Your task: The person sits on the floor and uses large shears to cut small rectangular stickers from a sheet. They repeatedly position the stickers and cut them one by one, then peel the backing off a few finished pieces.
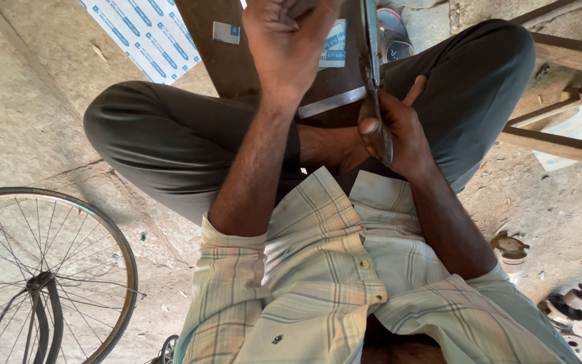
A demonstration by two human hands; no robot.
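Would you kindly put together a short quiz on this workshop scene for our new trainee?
1. True or false: the right hand grips a long metal tool.
2. What lies on the floor at the person's left? A) bicycle wheel B) bucket C) ladder
3. Fill in: the left hand is raised over a dark wooden ____ lying across the crossed legs.
Key: 1 true; 2 A; 3 board.
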